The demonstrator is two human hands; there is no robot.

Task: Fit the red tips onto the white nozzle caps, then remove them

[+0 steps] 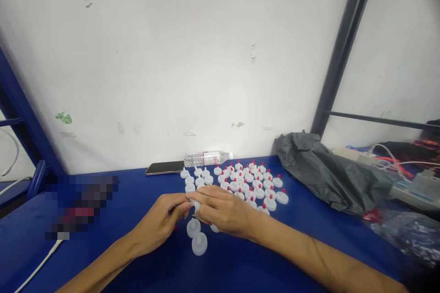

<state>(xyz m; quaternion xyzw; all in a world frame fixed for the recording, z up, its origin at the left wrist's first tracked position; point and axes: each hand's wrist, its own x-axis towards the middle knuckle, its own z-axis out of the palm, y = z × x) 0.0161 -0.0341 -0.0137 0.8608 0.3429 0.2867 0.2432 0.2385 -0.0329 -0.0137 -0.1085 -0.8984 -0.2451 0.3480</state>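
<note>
My right hand (pixel 222 208) is closed round a white plastic nozzle cap (pixel 196 205), mostly hidden by the fingers. At the cap's tip, my left hand (pixel 163 219) pinches with thumb and forefinger; what lies between them is too small and covered to make out. A bit of red (pixel 175 227) shows beside the left fingers. Just below both hands, two plain white nozzle caps (pixel 199 243) rest on the blue table. Several more plain caps (pixel 189 180) stand beyond the hands. To their right spreads a large group of white caps with red tips (pixel 258 192).
At the back lie a black phone (pixel 165 167) and a clear water bottle (pixel 208 159) on its side. A dark grey plastic bag (pixel 330 174) bulges at the right, near a clear bag (pixel 409 233). A white cable (pixel 41 263) runs along the left of the blue table (pixel 137 274).
</note>
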